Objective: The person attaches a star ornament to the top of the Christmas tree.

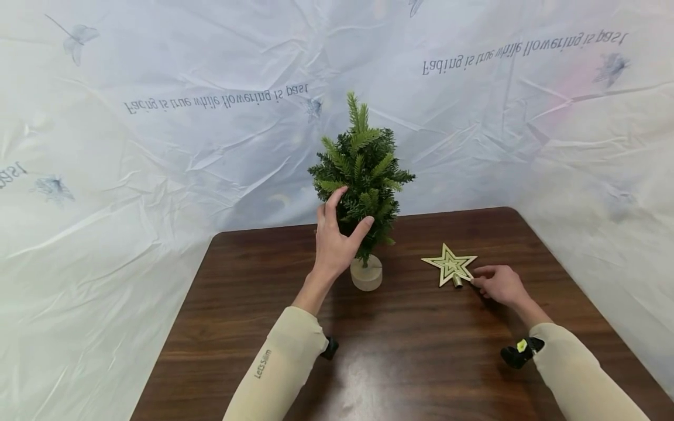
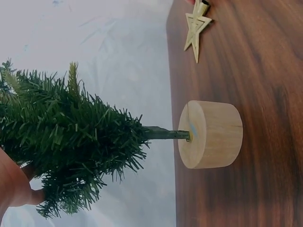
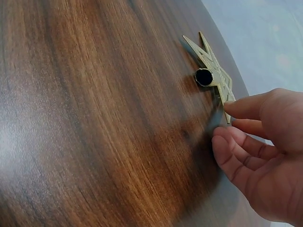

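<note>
A small artificial Christmas tree [image 1: 363,169] stands upright on a round wooden base [image 2: 215,135]. My left hand [image 1: 337,242] curves round the lower left foliage, thumb in front; some fingertips are lost among the branches. To the right of the tree is a gold star tree topper [image 1: 449,264] with a hollow socket at its bottom. One lower point of it is pinched by my right hand [image 1: 502,285]. The right wrist view shows the fingertips at that point, the socket [image 3: 204,77] facing the camera, and the star low over the tabletop.
The dark wooden table [image 1: 253,304] has its far edge just behind the tree. Wrinkled pale sheeting [image 1: 237,164] with printed words hangs behind and at both sides. A black wrist strap [image 1: 521,352] shows at the right cuff.
</note>
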Demonstrator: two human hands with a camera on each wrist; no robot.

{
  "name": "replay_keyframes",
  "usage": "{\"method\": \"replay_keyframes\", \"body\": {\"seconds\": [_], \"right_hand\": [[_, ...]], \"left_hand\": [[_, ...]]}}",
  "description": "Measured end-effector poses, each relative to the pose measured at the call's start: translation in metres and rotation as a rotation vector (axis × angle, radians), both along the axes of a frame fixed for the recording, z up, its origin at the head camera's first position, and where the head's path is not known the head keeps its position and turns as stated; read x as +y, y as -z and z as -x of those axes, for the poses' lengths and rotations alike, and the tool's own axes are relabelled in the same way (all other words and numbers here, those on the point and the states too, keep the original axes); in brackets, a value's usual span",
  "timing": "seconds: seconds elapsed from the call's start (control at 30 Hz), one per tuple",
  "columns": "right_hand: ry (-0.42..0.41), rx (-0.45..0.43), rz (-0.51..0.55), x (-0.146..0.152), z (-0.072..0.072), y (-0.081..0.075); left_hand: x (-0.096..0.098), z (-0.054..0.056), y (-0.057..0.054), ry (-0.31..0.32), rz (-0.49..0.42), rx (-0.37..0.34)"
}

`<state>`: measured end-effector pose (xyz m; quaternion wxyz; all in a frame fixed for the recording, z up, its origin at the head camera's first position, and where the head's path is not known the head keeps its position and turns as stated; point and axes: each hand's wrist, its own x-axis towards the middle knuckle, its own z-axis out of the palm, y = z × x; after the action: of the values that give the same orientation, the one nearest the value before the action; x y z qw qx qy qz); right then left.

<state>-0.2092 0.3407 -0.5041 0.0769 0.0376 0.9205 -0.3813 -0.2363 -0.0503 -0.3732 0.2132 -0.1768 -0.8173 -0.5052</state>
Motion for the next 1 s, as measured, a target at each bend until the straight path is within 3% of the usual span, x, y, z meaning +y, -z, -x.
{"method": "replay_keyframes", "body": {"seconds": [0.23, 1.0], "right_hand": [[0.002, 0.009, 0.011, 0.0005, 0.0015, 0.0027], [-0.006, 0.046, -0.077, -0.0022, 0.0031, 0.0018]], "left_hand": [[0.001, 0.0014, 0.0009, -0.007, -0.011, 0.062], [0.0041, 0.0024, 0.0021, -0.033, -0.026, 0.077]]}}
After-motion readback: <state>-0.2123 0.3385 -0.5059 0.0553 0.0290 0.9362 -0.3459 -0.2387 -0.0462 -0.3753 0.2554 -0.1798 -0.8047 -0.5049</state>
